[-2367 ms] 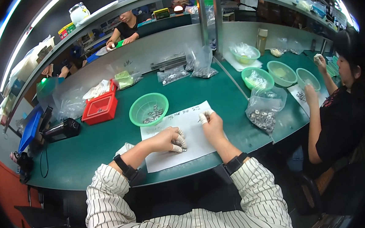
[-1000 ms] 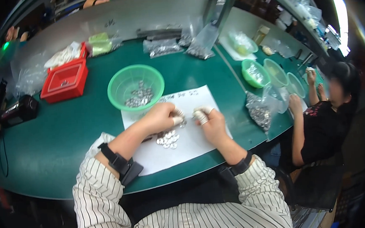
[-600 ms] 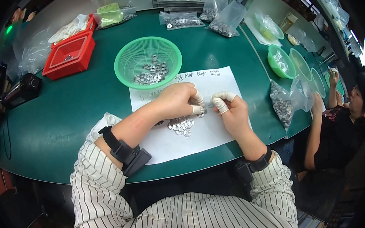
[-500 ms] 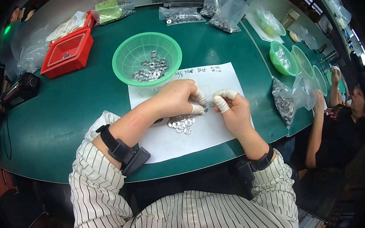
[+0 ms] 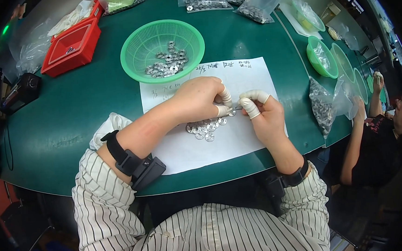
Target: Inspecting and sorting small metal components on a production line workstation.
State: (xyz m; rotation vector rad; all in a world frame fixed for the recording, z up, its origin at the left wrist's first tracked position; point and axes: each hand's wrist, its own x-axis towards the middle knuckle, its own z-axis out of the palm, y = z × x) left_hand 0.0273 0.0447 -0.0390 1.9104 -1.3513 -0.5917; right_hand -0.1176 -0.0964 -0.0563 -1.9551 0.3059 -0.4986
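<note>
My left hand [image 5: 203,97], white finger cots on its fingertips, pinches a small round metal disc [image 5: 232,113] at its rim. Close by on the right, my right hand [image 5: 265,114] is closed in a pinch, also with finger cots. A thin dark sliver shows at its fingertips, too small to name. Partly under my left hand, a loose pile of shiny metal discs [image 5: 206,128] with center holes lies on a white paper sheet [image 5: 189,155] with handwriting. Beyond it, a green mesh basket [image 5: 133,51] holds more such discs.
Red trays [image 5: 72,48] stand at the far left near a black device [image 5: 21,93]. Bags of metal parts [image 5: 204,3] lie along the back. Right of the paper are another filled bag [image 5: 322,107] and green bowls [image 5: 320,63]. A co-worker [image 5: 372,146] sits at the right.
The view has shifted slightly, so the table things sit higher. My hands stay close together over the paper, and the disc at my left fingertips now shows more plainly.
</note>
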